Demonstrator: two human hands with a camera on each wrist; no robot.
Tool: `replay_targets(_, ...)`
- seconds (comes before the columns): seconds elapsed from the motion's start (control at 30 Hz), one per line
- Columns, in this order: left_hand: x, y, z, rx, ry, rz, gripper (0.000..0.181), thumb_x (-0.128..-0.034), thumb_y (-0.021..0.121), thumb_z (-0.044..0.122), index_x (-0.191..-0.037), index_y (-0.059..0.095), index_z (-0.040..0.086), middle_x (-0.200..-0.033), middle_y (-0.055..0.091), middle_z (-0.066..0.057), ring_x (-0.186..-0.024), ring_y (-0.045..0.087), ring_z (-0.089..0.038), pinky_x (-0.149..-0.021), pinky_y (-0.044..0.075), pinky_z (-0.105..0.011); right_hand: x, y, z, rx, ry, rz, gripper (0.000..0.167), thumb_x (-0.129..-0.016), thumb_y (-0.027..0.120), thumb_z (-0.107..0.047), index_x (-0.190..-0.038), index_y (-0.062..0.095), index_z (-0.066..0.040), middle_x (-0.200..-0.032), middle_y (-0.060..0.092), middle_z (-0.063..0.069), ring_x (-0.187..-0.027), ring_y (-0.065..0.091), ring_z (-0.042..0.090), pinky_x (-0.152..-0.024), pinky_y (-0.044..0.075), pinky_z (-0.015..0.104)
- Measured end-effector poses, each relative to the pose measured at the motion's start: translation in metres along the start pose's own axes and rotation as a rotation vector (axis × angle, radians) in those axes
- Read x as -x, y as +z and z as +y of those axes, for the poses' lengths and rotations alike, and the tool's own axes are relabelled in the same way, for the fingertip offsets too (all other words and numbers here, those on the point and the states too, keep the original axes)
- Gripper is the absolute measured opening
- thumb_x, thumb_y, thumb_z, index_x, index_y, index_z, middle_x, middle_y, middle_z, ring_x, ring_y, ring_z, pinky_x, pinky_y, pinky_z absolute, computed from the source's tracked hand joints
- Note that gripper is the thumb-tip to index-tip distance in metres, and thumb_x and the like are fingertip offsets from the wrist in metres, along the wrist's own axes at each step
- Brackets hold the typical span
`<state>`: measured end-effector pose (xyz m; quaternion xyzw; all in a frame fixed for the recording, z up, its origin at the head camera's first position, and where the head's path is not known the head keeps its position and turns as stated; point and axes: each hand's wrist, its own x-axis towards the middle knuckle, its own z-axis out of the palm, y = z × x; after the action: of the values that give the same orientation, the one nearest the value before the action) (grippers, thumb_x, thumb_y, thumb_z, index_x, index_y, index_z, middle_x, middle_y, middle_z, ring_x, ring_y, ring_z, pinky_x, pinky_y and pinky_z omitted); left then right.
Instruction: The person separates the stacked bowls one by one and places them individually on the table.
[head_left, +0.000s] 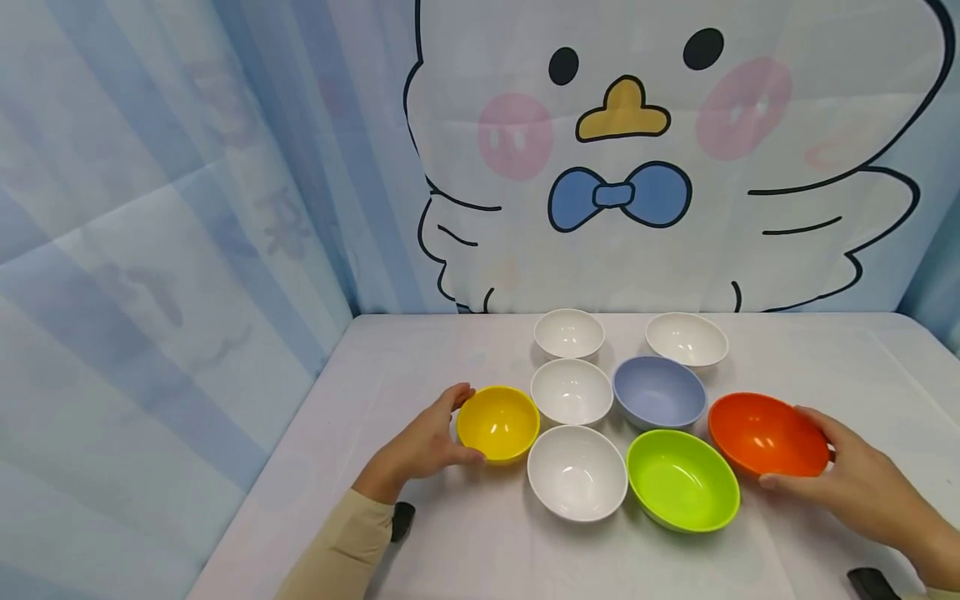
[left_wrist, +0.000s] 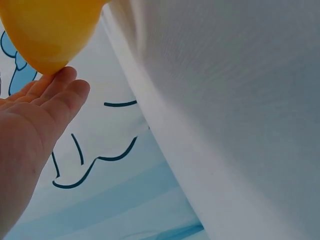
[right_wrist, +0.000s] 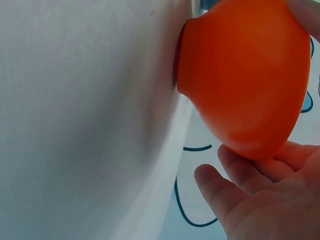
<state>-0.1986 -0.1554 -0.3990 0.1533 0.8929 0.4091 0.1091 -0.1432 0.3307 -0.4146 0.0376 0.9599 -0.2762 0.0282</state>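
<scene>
In the head view my left hand holds a small yellow bowl by its left side, thumb at the near rim and fingers at the far rim. The left wrist view shows the fingertips touching the outer wall of the yellow bowl. On the right, my right hand grips a larger orange bowl, thumb in front and fingers behind. In the right wrist view the base of the orange bowl is at the tabletop; whether it touches cannot be told. Beside it stands a green bowl.
A column of white bowls, near, middle and far, stands right of the yellow bowl. A blue bowl and another white bowl stand behind the green one. A printed curtain hangs behind the white table.
</scene>
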Motion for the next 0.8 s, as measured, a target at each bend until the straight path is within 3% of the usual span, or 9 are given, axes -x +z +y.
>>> replay_targets(0.6, 0.0023, -0.0003, 0.0014, 0.009, 0.001, -0.011, 0.102, -0.0783, 0.088, 0.016, -0.154, 0.022, -0.004, -0.156, 0.036, -0.018, -0.14, 0.037, -0.037, -0.115, 0.029, -0.05, -0.0049, 0.0054, 0.003, -0.032, 0.011, -0.07, 0.115, -0.083, 0.076, -0.054, -0.146, 0.015, 0.019, -0.131, 0.031, 0.046, -0.107, 0.043, 0.058, -0.078, 0.056, 0.058)
replay_targets(0.7, 0.0022, 0.0001, 0.0003, 0.0, 0.0, -0.006, 0.103, -0.0778, 0.088, 0.018, -0.154, 0.023, -0.003, -0.156, 0.036, -0.017, -0.14, 0.036, -0.036, -0.115, 0.028, -0.05, -0.005, 0.0057, 0.0031, -0.047, -0.006, -0.078, 0.116, -0.084, 0.076, -0.053, -0.147, 0.011, 0.02, -0.136, 0.026, 0.046, -0.11, 0.04, 0.059, -0.083, 0.053, 0.062)
replay_targets(0.8, 0.0033, 0.0001, -0.0005, -0.014, -0.003, -0.002, 0.104, -0.0775, 0.088, 0.023, -0.155, 0.022, -0.001, -0.157, 0.033, -0.017, -0.141, 0.035, -0.035, -0.115, 0.028, -0.052, -0.0024, 0.0035, -0.0002, -0.055, -0.05, -0.066, 0.113, -0.088, 0.073, -0.049, -0.149, 0.007, 0.018, -0.143, 0.017, 0.047, -0.118, 0.031, 0.063, -0.088, 0.042, 0.073)
